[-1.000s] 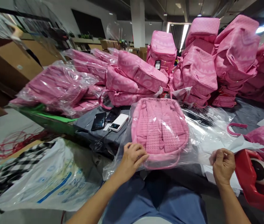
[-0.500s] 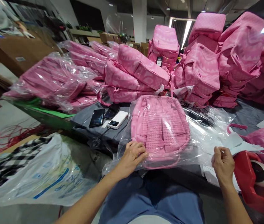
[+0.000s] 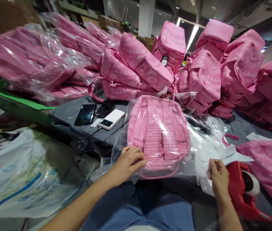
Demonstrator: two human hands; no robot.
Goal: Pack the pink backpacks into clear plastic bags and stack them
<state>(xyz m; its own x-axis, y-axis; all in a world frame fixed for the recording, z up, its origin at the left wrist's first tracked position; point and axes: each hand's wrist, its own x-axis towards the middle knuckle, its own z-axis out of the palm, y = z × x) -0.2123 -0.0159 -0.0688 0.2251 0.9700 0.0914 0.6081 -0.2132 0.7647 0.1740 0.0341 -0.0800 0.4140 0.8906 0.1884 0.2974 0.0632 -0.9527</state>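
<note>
A pink backpack [image 3: 160, 131] lies inside a clear plastic bag [image 3: 121, 147] on the dark-covered table in front of me. My left hand [image 3: 128, 163] is at the lower left corner of the backpack, its bent fingers closed on the plastic. My right hand [image 3: 217, 176] is off to the right with thumb and fingers pinched together at the bag's loose right end; the exact edge between the fingertips is hard to see. Beside that hand stands a red tape dispenser [image 3: 238, 189] with a roll of tape.
Unwrapped pink backpacks [image 3: 198, 77] are piled at the back; bagged ones [image 3: 30, 61] lie to the left. A white power bank [image 3: 112, 119] and a dark phone [image 3: 85, 114] rest left of the bag. Another pink item [image 3: 268, 157] lies right. A white plastic sack [image 3: 30, 173] is lower left.
My view has shifted, with near things lying further left in the picture. Both hands keep about the same place at the bag, the right one slightly nearer the backpack.
</note>
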